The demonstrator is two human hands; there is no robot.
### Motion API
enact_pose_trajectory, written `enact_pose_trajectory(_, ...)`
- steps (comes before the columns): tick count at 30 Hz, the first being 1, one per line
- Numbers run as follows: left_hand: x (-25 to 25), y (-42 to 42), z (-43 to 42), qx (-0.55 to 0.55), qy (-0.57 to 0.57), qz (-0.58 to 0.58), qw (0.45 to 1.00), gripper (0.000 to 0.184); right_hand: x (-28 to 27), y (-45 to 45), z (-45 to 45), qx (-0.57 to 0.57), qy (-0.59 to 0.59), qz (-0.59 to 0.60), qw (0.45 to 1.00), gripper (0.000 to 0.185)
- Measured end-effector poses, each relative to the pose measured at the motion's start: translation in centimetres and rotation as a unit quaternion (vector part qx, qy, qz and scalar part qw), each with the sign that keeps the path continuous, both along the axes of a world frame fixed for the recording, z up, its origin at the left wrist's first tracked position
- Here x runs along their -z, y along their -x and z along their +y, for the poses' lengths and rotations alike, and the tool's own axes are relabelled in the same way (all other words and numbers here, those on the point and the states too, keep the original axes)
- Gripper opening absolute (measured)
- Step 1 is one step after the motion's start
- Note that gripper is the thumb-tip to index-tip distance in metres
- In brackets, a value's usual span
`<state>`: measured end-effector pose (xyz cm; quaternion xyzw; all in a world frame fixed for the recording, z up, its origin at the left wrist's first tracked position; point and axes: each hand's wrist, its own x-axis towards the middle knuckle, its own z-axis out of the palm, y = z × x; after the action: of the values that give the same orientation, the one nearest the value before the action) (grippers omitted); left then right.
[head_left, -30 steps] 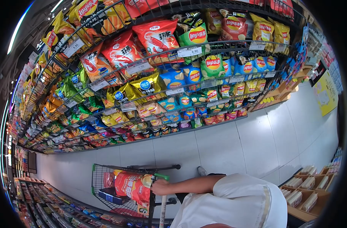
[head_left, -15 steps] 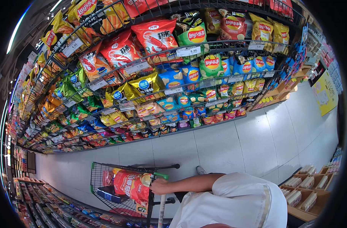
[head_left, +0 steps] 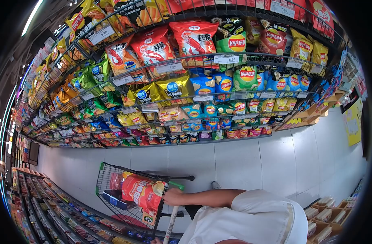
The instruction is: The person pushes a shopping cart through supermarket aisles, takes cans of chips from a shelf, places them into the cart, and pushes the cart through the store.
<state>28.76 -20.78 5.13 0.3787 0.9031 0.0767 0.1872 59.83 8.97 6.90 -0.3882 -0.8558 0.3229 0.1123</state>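
A shopping cart with black wire sides and green corners stands at lower left. My right hand is closed around its handle near the green end. Only a sliver of my left hand shows at the bottom edge, close to the handle's lower part; its grip is hidden. Inside the cart, a large red bag of chips lies on top near the handle. Beside it sits a dark blue box, with a smaller red package behind.
A long wire rack of chip bags with price tags runs along the upper side. Low shelves of packaged goods line the lower left. Wooden bins stand at lower right. Pale floor tiles lie between, and a yellow sign is at far right.
The view has shifted, so the rack sits farther right and slightly higher. My right hand keeps its hold on the cart handle. A bit of my left hand has appeared beside the handle.
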Motion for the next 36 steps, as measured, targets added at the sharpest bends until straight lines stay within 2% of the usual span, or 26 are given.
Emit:
enact_pose_trajectory(3,0.1,0.2,0.3,-0.055,0.009,-0.078,0.995,0.049,-0.2,-0.1,0.1,-0.001,-0.009,0.004,1.000,0.028)
enact_pose_trajectory(9,0.7,0.2,0.2,-0.056,0.012,-0.033,0.998,0.048,-1.0,-0.3,0.4,-0.010,0.004,-0.015,1.000,0.027)
enact_pose_trajectory(12,1.5,0.9,0.0,-0.079,0.028,-0.082,0.993,0.049,-1.7,-0.6,0.6,-0.016,0.012,-0.024,1.000,0.028)
enact_pose_trajectory(14,2.9,1.5,0.1,-0.075,-0.048,-0.078,0.993,0.040,-1.8,-0.8,0.8,-0.023,0.014,-0.014,1.000,0.028)
enact_pose_trajectory(16,3.4,1.5,0.0,-0.077,-0.092,-0.078,0.990,0.042,-1.5,-1.2,1.0,-0.035,0.017,0.006,0.999,0.028)
enact_pose_trajectory(19,3.0,1.0,0.3,-0.097,-0.112,-0.093,0.985,0.040,-1.4,-3.3,2.3,-0.015,0.111,0.271,0.956,0.024)
enact_pose_trajectory(21,2.4,0.5,0.7,-0.119,-0.120,-0.119,0.978,0.039,-1.5,-5.1,3.9,0.022,0.142,0.310,0.940,0.027)
enact_pose_trajectory(22,2.4,0.5,0.8,-0.118,-0.109,-0.111,0.981,0.039,-2.9,-7.0,4.9,0.042,0.112,0.309,0.944,0.027)
enact_pose_trajectory(23,2.4,0.6,1.0,-0.118,-0.099,-0.103,0.983,0.038,-5.8,-9.5,5.9,0.067,0.133,0.278,0.949,0.027)
enact_pose_trajectory(25,2.7,0.8,0.9,-0.113,-0.090,-0.091,0.985,0.038,-6.2,-13.7,8.5,0.140,0.088,0.296,0.941,0.029)
enact_pose_trajectory(27,2.9,0.9,1.1,-0.105,-0.095,-0.084,0.986,0.037,-9.9,-18.7,10.9,0.232,0.104,0.274,0.927,0.030)
enact_pose_trajectory(29,3.7,1.2,0.9,-0.110,-0.120,-0.104,0.981,0.038,-14.9,-23.0,12.8,0.341,0.066,0.293,0.891,0.030)
enact_pose_trajectory(31,3.9,1.4,0.8,-0.111,-0.129,-0.112,0.979,0.038,-17.0,-27.3,14.9,0.415,-0.029,0.322,0.850,0.029)
enact_pose_trajectory(32,4.0,1.4,1.0,-0.109,-0.127,-0.112,0.980,0.037,-17.8,-29.4,16.1,0.416,-0.137,0.345,0.830,0.033)
enact_pose_trajectory(33,4.1,1.3,1.2,-0.106,-0.124,-0.112,0.980,0.037,-21.4,-30.6,16.2,0.434,-0.167,0.345,0.816,0.040)
enact_pose_trajectory(34,3.9,1.1,1.4,-0.092,-0.116,-0.095,0.984,0.036,-22.3,-31.8,17.3,0.439,-0.222,0.394,0.776,0.048)
enact_pose_trajectory(36,3.2,0.6,1.8,-0.067,-0.099,-0.060,0.991,0.036,-25.7,-33.8,18.4,0.462,-0.331,0.315,0.760,0.053)
